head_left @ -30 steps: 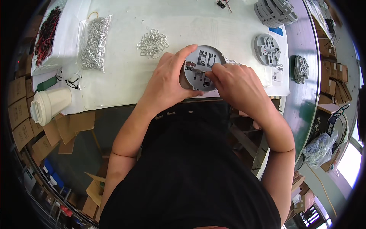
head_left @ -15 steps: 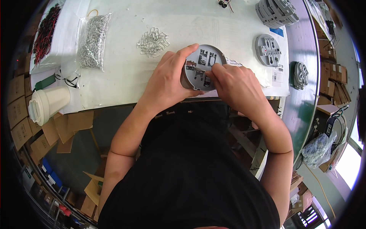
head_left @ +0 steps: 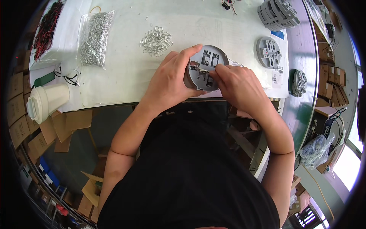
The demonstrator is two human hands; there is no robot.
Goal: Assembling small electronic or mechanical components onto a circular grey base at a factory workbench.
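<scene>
A round grey plastic housing (head_left: 209,79) is tilted up at the table's near edge, its slotted inner side facing me. My left hand (head_left: 169,78) is closed around its left rim, thumb below and index finger along the top. Over the right part of the housing, my right hand (head_left: 238,82) pinches the end of a thin, shiny metal strip (head_left: 203,70) that lies across the slots. The fingertips hide the strip's right end. Beyond my left hand lies a loose pile of bent metal wire clips (head_left: 156,41).
A clear bag of metal clips (head_left: 97,40) lies left, near red and black wires (head_left: 47,32) and a cream cup (head_left: 47,101). At right are another grey housing (head_left: 269,52), a stack of grey housings (head_left: 278,15) and a smaller grey part (head_left: 299,83).
The view has shifted slightly. My right fingers have drawn back a little to the right, and more of the metal strip shows. My left hand keeps its hold on the housing.
</scene>
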